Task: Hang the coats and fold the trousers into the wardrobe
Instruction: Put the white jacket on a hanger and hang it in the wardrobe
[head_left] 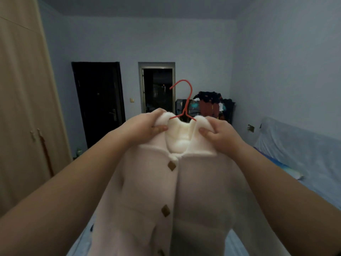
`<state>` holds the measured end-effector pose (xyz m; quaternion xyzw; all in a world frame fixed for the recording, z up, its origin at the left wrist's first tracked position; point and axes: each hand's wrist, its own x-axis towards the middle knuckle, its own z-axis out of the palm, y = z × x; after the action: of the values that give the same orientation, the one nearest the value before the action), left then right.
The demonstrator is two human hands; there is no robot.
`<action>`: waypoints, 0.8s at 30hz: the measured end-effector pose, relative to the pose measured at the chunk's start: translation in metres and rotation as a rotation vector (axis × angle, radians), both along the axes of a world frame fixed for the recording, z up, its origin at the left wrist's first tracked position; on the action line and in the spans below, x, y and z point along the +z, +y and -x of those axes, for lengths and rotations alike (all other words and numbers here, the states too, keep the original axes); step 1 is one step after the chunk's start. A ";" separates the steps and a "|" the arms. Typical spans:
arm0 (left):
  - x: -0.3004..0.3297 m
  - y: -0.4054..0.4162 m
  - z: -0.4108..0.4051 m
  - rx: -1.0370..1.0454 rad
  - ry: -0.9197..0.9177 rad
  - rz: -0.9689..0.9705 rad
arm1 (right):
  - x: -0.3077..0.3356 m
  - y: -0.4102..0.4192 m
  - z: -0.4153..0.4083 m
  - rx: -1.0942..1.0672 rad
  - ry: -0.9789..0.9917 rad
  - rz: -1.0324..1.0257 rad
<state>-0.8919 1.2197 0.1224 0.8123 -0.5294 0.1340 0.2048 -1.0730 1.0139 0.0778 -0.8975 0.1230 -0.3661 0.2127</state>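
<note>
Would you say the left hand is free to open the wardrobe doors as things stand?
Probably not yet: the left hand grips the coat collar, as does the right hand, on the red hanger. The wardrobe doors look closed, off to the left.

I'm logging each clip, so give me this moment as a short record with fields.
coat: pale coat, buttoned, held up in front of the person
hanger: red hanger inside the collar, hook sticking up
left hand: left hand has a grip on the left collar
right hand: right hand has a grip on the right collar
wardrobe: wardrobe on the left, doors closed
</note>
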 end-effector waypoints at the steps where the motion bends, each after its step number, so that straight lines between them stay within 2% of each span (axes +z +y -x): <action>1: 0.002 0.001 0.001 -0.012 0.008 0.009 | 0.005 0.000 0.000 -0.001 0.007 0.020; 6: 0.009 -0.005 0.010 -0.081 0.032 0.039 | 0.030 0.005 -0.001 -0.059 0.087 0.180; 9: 0.008 -0.009 0.007 -0.123 0.114 0.090 | 0.035 0.009 -0.010 -0.100 0.127 0.267; 14: -0.011 0.001 -0.019 -0.102 0.270 0.178 | 0.022 -0.011 -0.003 -0.060 0.128 0.047; 20: -0.017 0.001 -0.024 -0.026 0.271 0.318 | 0.003 -0.030 0.005 0.019 0.132 -0.163; 22: -0.018 0.002 -0.025 -0.006 0.268 0.342 | -0.002 -0.035 0.006 -0.021 0.123 -0.206; 24: -0.017 0.002 -0.027 0.003 0.272 0.357 | -0.002 -0.034 0.003 -0.114 0.001 -0.168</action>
<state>-0.8648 1.2219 0.1056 0.7746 -0.4636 0.1153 0.4145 -1.0763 0.9800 0.0754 -0.8682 0.2043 -0.3658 0.2657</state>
